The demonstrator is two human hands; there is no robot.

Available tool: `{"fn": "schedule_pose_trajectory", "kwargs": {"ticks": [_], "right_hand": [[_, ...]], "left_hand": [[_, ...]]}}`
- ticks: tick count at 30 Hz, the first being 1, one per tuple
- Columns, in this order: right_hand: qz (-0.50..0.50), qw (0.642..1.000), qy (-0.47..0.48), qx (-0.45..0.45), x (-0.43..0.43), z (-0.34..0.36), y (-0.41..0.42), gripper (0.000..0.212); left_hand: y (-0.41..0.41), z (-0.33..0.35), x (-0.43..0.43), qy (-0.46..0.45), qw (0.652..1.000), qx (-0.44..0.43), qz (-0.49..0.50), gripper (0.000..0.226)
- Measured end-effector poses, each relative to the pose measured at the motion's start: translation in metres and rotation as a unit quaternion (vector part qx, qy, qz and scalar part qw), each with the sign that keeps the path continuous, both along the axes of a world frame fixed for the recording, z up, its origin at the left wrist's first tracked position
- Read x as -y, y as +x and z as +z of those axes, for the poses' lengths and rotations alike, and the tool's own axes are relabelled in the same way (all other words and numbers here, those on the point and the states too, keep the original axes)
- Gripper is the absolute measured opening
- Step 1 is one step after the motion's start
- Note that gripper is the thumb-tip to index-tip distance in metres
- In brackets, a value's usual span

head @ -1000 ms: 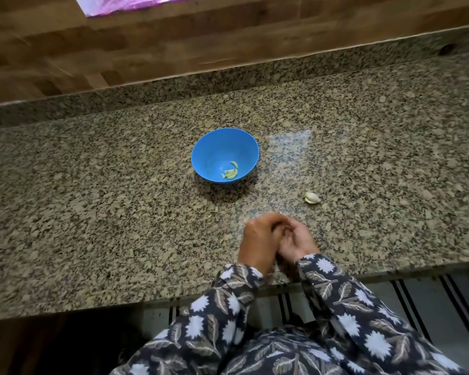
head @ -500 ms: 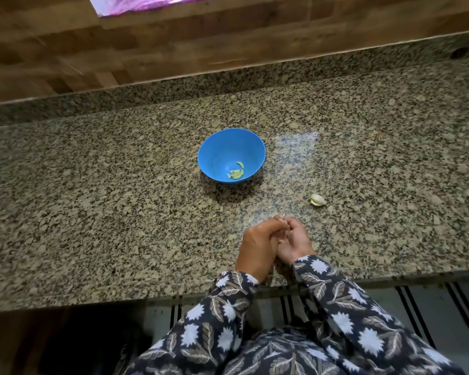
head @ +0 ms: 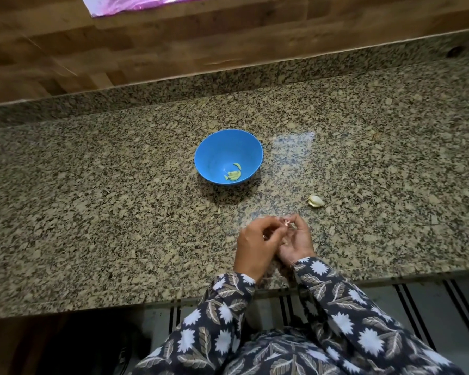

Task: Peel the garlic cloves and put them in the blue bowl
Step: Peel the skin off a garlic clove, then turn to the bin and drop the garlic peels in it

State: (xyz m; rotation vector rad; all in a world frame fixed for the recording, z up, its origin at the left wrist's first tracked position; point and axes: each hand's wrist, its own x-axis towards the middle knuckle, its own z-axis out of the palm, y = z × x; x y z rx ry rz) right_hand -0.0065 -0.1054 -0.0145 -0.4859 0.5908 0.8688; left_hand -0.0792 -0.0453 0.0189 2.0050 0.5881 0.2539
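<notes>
You are peeling a clove (head: 286, 222) pinched between left hand (head: 255, 244) and right hand (head: 296, 239); peeled bits (head: 233, 175) sitting in blue bowl (head: 217, 151), one unpeeled clove (head: 316, 200) waiting.

1. We look through one camera worn on the head, above and behind the fingers (head: 266, 224).
2. It faces forward and down, so we see the left hand (head: 255, 244) and the right hand (head: 298, 242) from above.
3. The fingers are close to us, low in the middle of the view. They pinch a tiny garlic clove (head: 286, 222), too small to see well.
4. The blue bowl (head: 214, 158) sits past the fingers, farther from us and a bit to their left.
5. The wooden wall (head: 173, 50) is farthest, well past the fingers, at the top.
6. The counter (head: 92, 212) edge runs behind the fingers, nearer to us, and the wide lens bends it.
</notes>
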Motion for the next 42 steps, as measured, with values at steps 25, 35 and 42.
{"fn": "schedule_pose_trajectory", "kwargs": {"ticks": [25,35,42], "right_hand": [[-0.129,0.991,0.015,0.007,0.074,-0.004,0.035,0.026],[-0.062,0.998,-0.002,0.015,0.081,-0.009,0.031,0.028],[0.048,0.999,-0.011,0.014,0.035,-0.009,0.005,0.033]], "left_hand": [[0.022,-0.077,-0.024,0.252,0.947,-0.156,-0.121,0.069],[0.004,-0.064,-0.005,0.355,0.915,0.002,-0.193,0.034],[-0.066,-0.052,-0.046,0.407,0.906,-0.069,-0.097,0.034]]}}
